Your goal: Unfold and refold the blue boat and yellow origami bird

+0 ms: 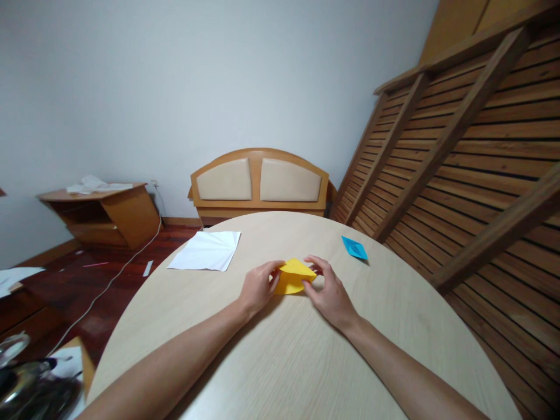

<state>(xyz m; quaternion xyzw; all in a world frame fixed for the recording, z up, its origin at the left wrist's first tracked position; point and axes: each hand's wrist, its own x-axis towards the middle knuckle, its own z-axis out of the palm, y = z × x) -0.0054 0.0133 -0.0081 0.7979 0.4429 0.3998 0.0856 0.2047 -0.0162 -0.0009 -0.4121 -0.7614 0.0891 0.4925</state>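
1. Folded yellow paper sheet lies on the round pale wood-grain table, roughly mid-table, slightly toward the far edge from the person.
2. Left hand is at the paper's left edge. Thumb and forefinger look pinched on that edge, other fingers curled loosely. So: grasping the yellow paper, left side.
3. Right hand is at the paper's right corner. Fingertips rest on/at the right tip, palm down on the table. Looks like a light pinch or press on the paper; can't tell which for sure, contact is there.
4. Key relation: the paper sits between the two hands, both touching it. Long axis runs approx left-right across the person's view, with an upper flap raised off the table and peaking near the middle.
5. Neither hand is clearly nearer: both at the sheet, one per end. Paper lies just ahead of the left fingertips and to the left of the right fingertips.
6. Other stuff: small blue folded paper piece on the table, well apart to the right and farther away. White paper sheets at the table's far-left edge, also well apart from the hands.
7. Both forearms come in from the near edge, converging on the yellow sheet.
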